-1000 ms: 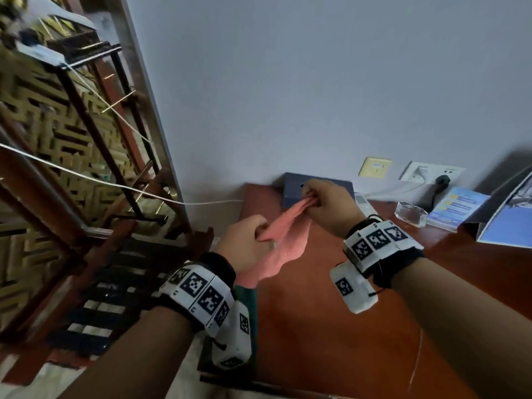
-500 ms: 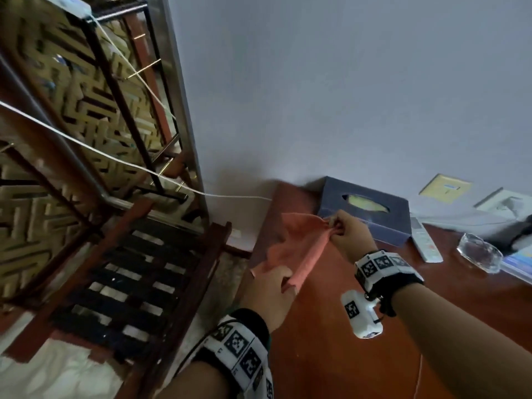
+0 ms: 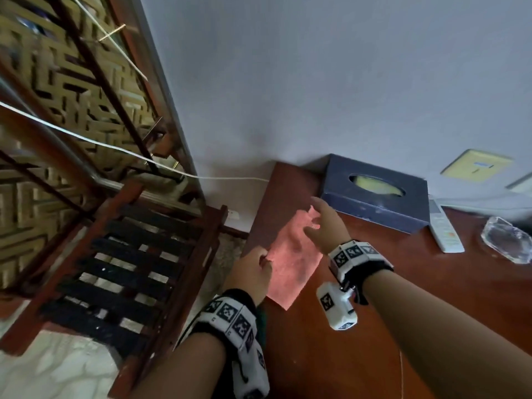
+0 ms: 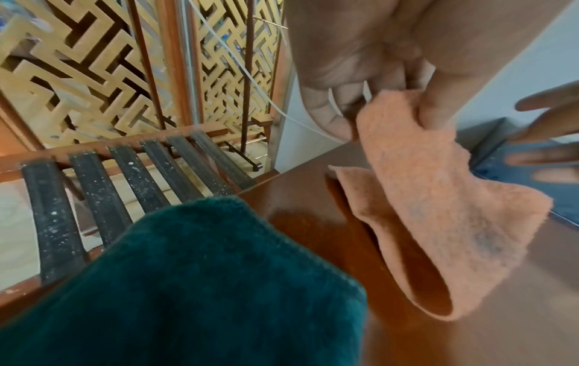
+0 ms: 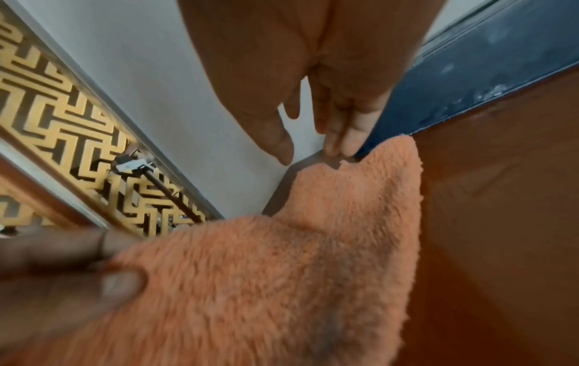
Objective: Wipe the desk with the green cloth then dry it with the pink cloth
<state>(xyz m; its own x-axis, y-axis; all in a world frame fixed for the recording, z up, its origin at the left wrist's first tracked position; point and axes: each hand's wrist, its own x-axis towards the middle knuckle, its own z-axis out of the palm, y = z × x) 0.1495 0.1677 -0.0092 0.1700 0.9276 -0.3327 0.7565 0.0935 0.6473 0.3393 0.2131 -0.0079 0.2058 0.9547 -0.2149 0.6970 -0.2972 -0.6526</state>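
The pink cloth hangs spread over the far left corner of the reddish wooden desk. My left hand pinches its near left edge between thumb and fingers, so the cloth droops from there to the desk. My right hand hovers over the far end of the cloth with straight, spread fingers that hold nothing. The dark green cloth lies on the desk's left edge under my left wrist, and only a sliver of it shows in the head view.
A dark blue tissue box stands against the wall just beyond the right hand, with a white remote and a glass ashtray to its right. Left of the desk stands a wooden rack with black slats.
My right hand has let go of the cloth's far corner and opened. The cloth has come down from a stretched strip between both hands to a spread sheet over the desk corner.
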